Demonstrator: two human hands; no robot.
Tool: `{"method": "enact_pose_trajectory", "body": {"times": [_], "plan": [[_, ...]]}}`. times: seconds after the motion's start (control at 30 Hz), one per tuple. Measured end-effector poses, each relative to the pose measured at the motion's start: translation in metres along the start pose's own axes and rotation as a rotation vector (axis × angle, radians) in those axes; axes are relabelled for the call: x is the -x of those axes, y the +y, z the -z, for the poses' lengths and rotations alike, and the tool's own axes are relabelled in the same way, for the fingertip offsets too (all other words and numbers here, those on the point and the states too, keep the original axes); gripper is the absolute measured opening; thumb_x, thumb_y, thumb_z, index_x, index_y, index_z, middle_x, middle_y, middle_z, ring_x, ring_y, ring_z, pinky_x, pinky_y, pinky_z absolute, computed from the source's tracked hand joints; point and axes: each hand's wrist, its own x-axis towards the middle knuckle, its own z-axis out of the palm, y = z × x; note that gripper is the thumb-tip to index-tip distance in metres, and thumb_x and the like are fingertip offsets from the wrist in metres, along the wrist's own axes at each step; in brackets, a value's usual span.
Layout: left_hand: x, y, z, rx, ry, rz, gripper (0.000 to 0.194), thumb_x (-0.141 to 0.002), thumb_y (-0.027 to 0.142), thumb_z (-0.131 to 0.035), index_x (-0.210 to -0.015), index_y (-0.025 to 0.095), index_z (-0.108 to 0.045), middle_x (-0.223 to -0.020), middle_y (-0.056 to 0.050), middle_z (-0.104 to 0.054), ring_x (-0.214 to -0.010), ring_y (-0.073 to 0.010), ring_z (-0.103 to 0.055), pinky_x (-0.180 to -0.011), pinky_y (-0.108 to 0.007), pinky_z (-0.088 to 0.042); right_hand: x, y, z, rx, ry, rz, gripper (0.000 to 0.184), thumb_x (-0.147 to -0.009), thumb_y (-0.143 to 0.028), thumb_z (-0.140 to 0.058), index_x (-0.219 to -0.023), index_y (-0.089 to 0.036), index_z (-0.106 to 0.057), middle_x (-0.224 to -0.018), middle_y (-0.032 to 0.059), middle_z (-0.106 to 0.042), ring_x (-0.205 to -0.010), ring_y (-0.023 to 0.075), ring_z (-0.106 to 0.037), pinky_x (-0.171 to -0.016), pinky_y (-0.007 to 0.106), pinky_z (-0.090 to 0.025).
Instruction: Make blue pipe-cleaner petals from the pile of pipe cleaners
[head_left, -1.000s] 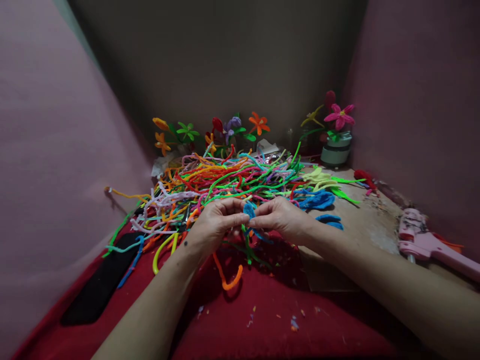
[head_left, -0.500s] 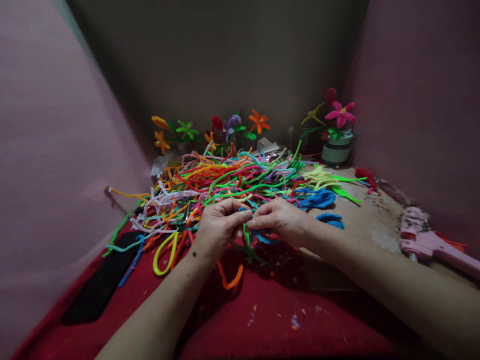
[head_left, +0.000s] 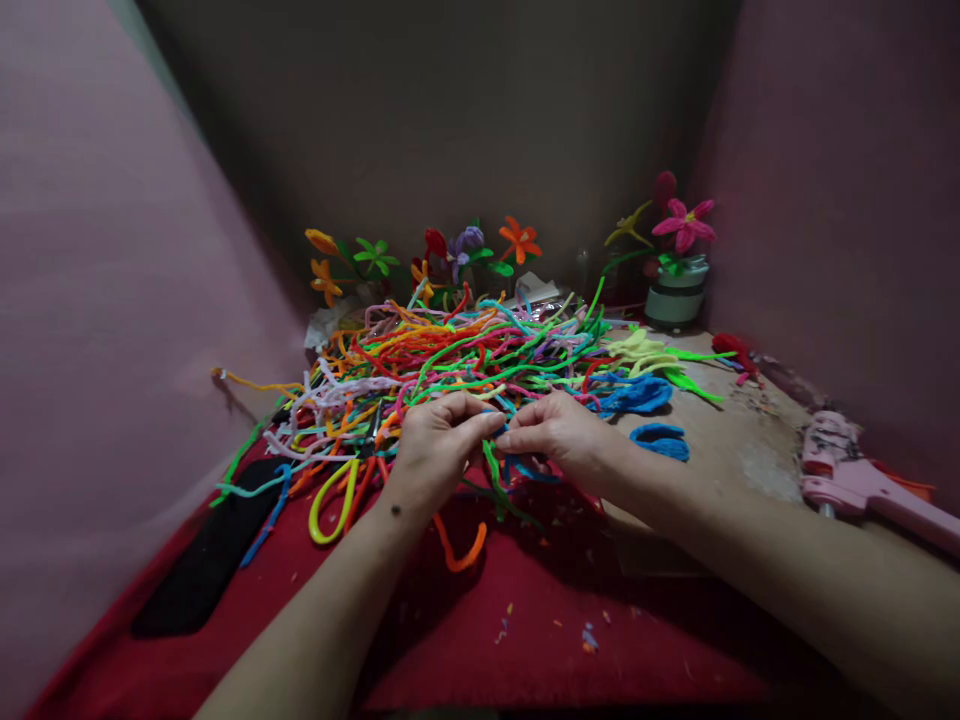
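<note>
A blue pipe cleaner (head_left: 534, 472) is pinched between my two hands, its loose end curving out under my right fingers. My left hand (head_left: 442, 440) is closed, thumb and fingers together on one part of it. Close beside it, my right hand (head_left: 551, 435) grips the same piece; most of the held part is hidden by the fingertips. Green pipe cleaners (head_left: 496, 480) lie just below the hands. Behind them spreads a tangled heap of coloured pipe cleaners (head_left: 465, 350). Blue bent loops (head_left: 660, 441) rest to the right.
A pink glue gun (head_left: 855, 480) lies at the right on a worn board (head_left: 750, 440). Pipe-cleaner flowers (head_left: 520, 240) and a pale green pot (head_left: 675, 293) stand at the back. A black strip (head_left: 202, 560) lies left on the red cloth (head_left: 630, 650), which carries small scraps.
The blue piece, more visible above the fingertips a second ago, is now mostly covered by them. My left hand has turned slightly and shifted right; my right hand has stayed nearly in place.
</note>
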Motion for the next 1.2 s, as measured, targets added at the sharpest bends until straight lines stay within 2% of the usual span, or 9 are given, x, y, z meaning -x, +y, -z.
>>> {"method": "enact_pose_trajectory", "body": {"times": [0.1, 0.17, 0.23, 0.37, 0.5, 0.7, 0.83, 1.0, 1.2], "plan": [[-0.002, 0.001, 0.001, 0.092, -0.032, 0.136, 0.017, -0.069, 0.03, -0.062, -0.061, 0.015, -0.06, -0.041, 0.005, -0.048, -0.037, -0.0063, -0.038, -0.036, -0.018, -0.029, -0.001, -0.001, 0.0, 0.019, 0.003, 0.008, 0.023, -0.062, -0.019, -0.06, -0.043, -0.015, -0.049, -0.034, -0.0061, -0.039, -0.034, 0.0046, -0.031, -0.039, 0.023, -0.021], [-0.003, 0.001, 0.002, 0.021, 0.051, 0.096, 0.016, -0.067, 0.028, -0.065, -0.06, 0.015, -0.06, -0.045, 0.004, -0.051, -0.041, -0.0062, -0.041, -0.038, -0.017, -0.031, -0.002, -0.001, 0.0, 0.019, 0.001, 0.011, 0.023, -0.062, -0.019, -0.061, -0.043, -0.015, -0.049, -0.034, -0.0059, -0.039, -0.034, 0.0045, -0.03, -0.039, 0.023, -0.019], [-0.003, 0.001, 0.002, -0.001, 0.059, 0.094, 0.017, -0.066, 0.028, -0.066, -0.059, 0.014, -0.059, -0.046, 0.004, -0.051, -0.042, -0.0058, -0.042, -0.039, -0.017, -0.031, -0.003, 0.0, 0.001, -0.002, -0.007, 0.009, 0.02, -0.061, -0.019, -0.062, -0.044, -0.015, -0.051, -0.035, -0.0059, -0.04, -0.035, 0.0044, -0.03, -0.039, 0.023, -0.019], [-0.006, 0.001, 0.006, 0.192, -0.05, 0.2, 0.03, -0.075, 0.037, -0.058, -0.055, 0.015, -0.052, -0.037, 0.006, -0.041, -0.032, -0.0038, -0.033, -0.035, -0.017, -0.023, -0.005, 0.004, 0.005, -0.037, -0.048, 0.017, 0.021, -0.062, -0.022, -0.064, -0.046, -0.015, -0.052, -0.036, -0.0054, -0.042, -0.035, 0.0046, -0.032, -0.039, 0.023, -0.02], [-0.01, -0.002, 0.01, 0.341, -0.022, 0.19, 0.025, -0.074, 0.039, -0.059, -0.071, 0.014, -0.058, -0.05, 0.004, -0.051, -0.035, -0.0035, -0.038, -0.035, -0.016, -0.025, -0.009, 0.011, 0.01, -0.162, -0.034, 0.067, 0.027, -0.064, -0.03, -0.067, -0.049, -0.015, -0.051, -0.039, -0.0051, -0.043, -0.037, 0.0048, -0.033, -0.041, 0.023, -0.022], [-0.008, -0.002, 0.009, 0.311, -0.271, 0.287, 0.027, -0.067, 0.035, -0.067, -0.084, 0.015, -0.06, -0.054, 0.005, -0.053, -0.037, -0.0036, -0.04, -0.035, -0.017, -0.027, -0.016, 0.018, 0.015, -0.36, -0.032, 0.076, 0.022, -0.064, -0.031, -0.07, -0.06, -0.013, -0.059, -0.051, -0.0034, -0.051, -0.045, 0.006, -0.042, -0.048, 0.022, -0.03], [-0.007, 0.002, 0.006, 0.26, -0.294, 0.315, 0.025, -0.062, 0.029, -0.07, -0.078, 0.013, -0.059, -0.055, 0.005, -0.052, -0.039, -0.0038, -0.041, -0.038, -0.017, -0.031, -0.017, 0.02, 0.015, -0.402, -0.063, 0.05, 0.021, -0.061, -0.03, -0.071, -0.064, -0.012, -0.06, -0.054, -0.0018, -0.055, -0.048, 0.0076, -0.047, -0.051, 0.024, -0.035], [-0.007, 0.001, 0.005, 0.158, -0.258, 0.257, 0.02, -0.067, 0.031, -0.065, -0.076, 0.013, -0.06, -0.052, 0.005, -0.049, -0.04, -0.0046, -0.038, -0.039, -0.018, -0.03, -0.016, 0.017, 0.015, -0.321, -0.009, 0.056, 0.024, -0.058, -0.031, -0.072, -0.058, -0.013, -0.055, -0.046, -0.0049, -0.049, -0.042, 0.0059, -0.04, -0.046, 0.022, -0.03], [-0.003, -0.007, 0.003, -0.187, -0.186, -0.069, 0.015, -0.075, 0.028, -0.056, -0.07, 0.017, -0.063, -0.06, 0.001, -0.056, -0.054, -0.0097, -0.047, -0.052, -0.02, -0.036, -0.014, 0.015, 0.012, 0.003, 0.131, 0.102, 0.023, -0.064, -0.027, -0.062, -0.049, -0.016, -0.048, -0.041, -0.0054, -0.044, -0.039, 0.0052, -0.034, -0.042, 0.022, -0.023]]}}
